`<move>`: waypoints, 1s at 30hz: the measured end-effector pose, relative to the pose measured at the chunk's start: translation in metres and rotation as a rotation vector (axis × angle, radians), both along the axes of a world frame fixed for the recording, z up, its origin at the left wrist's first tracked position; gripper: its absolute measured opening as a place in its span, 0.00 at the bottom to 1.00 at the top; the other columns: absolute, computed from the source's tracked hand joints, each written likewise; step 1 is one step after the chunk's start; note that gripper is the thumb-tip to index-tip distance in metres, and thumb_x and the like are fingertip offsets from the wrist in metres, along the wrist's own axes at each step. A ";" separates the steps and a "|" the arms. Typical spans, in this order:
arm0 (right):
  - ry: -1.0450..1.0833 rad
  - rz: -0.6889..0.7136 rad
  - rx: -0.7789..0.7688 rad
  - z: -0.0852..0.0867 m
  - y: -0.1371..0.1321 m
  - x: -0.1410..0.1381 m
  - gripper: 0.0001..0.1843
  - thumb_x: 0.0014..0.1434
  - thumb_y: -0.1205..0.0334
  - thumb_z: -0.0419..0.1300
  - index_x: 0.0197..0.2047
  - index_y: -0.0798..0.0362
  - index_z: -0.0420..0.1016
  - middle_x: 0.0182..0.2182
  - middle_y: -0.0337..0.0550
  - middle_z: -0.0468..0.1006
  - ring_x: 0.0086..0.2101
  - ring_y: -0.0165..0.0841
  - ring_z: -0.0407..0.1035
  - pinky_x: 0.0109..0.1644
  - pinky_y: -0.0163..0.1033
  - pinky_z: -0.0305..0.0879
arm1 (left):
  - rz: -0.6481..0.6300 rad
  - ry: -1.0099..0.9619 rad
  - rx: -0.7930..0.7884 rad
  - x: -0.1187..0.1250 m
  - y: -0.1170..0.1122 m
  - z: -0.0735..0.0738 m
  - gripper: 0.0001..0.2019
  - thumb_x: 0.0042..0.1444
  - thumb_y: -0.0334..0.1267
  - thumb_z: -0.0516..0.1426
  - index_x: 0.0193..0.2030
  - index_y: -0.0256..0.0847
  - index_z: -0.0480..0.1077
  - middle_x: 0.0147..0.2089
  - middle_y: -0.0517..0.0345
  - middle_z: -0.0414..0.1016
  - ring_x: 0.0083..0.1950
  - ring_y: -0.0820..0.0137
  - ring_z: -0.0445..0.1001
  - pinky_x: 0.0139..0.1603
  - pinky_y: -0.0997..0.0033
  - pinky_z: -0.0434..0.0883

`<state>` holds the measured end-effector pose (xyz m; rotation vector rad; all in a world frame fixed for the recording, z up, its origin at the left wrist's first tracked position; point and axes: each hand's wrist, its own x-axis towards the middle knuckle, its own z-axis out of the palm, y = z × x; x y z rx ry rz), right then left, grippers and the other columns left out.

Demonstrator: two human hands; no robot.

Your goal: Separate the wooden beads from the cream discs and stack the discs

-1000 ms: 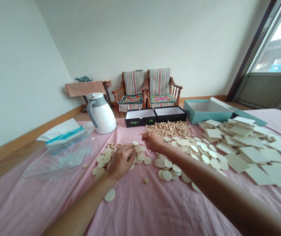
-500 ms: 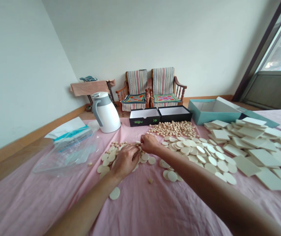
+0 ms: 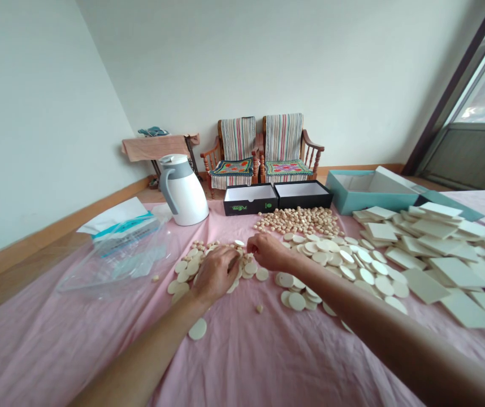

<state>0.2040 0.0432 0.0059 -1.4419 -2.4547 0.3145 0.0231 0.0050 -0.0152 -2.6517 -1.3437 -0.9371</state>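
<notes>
Hidden under the palm
The left hand (image 3: 215, 274) is covering discs (image 3: 183, 267); at three o'clock, tiles (image 3: 458, 271) are running off-edge.

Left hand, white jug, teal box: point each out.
left hand (image 3: 217, 271), head view, back of the hand.
white jug (image 3: 191, 203), head view, middle of its body.
teal box (image 3: 378, 201), head view, front wall.

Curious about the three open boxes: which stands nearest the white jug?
The left black cardboard box; its black twin and the teal box sit farther from the white plastic jug.
</notes>
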 end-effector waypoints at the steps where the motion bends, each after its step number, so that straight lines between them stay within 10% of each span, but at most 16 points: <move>1: 0.000 0.036 -0.012 -0.003 -0.004 -0.003 0.13 0.50 0.73 0.55 0.36 0.51 0.76 0.35 0.41 0.78 0.36 0.30 0.70 0.39 0.31 0.60 | -0.003 -0.001 0.000 0.000 0.000 0.000 0.06 0.57 0.32 0.52 0.37 0.40 0.71 0.38 0.52 0.74 0.44 0.65 0.72 0.46 0.65 0.68; 9: -0.040 0.054 -0.016 -0.004 -0.015 -0.008 0.12 0.52 0.72 0.54 0.36 0.49 0.75 0.36 0.43 0.78 0.38 0.30 0.70 0.39 0.31 0.59 | -0.003 0.001 -0.005 0.000 0.000 0.001 0.06 0.57 0.31 0.53 0.37 0.40 0.71 0.38 0.52 0.74 0.44 0.65 0.72 0.47 0.65 0.68; 19: -0.056 -0.324 0.116 0.016 0.024 0.036 0.17 0.52 0.77 0.50 0.44 0.60 0.70 0.43 0.58 0.71 0.41 0.38 0.68 0.37 0.36 0.58 | -0.001 -0.018 0.002 -0.001 0.001 -0.003 0.06 0.57 0.32 0.53 0.38 0.40 0.71 0.40 0.52 0.75 0.46 0.64 0.72 0.49 0.63 0.69; 30: -0.034 0.013 0.032 -0.007 -0.002 -0.023 0.10 0.51 0.71 0.55 0.38 0.55 0.73 0.37 0.46 0.77 0.37 0.32 0.69 0.37 0.32 0.58 | 0.038 -0.004 -0.009 0.000 0.000 0.001 0.05 0.56 0.31 0.53 0.34 0.40 0.69 0.35 0.53 0.72 0.40 0.67 0.71 0.42 0.67 0.68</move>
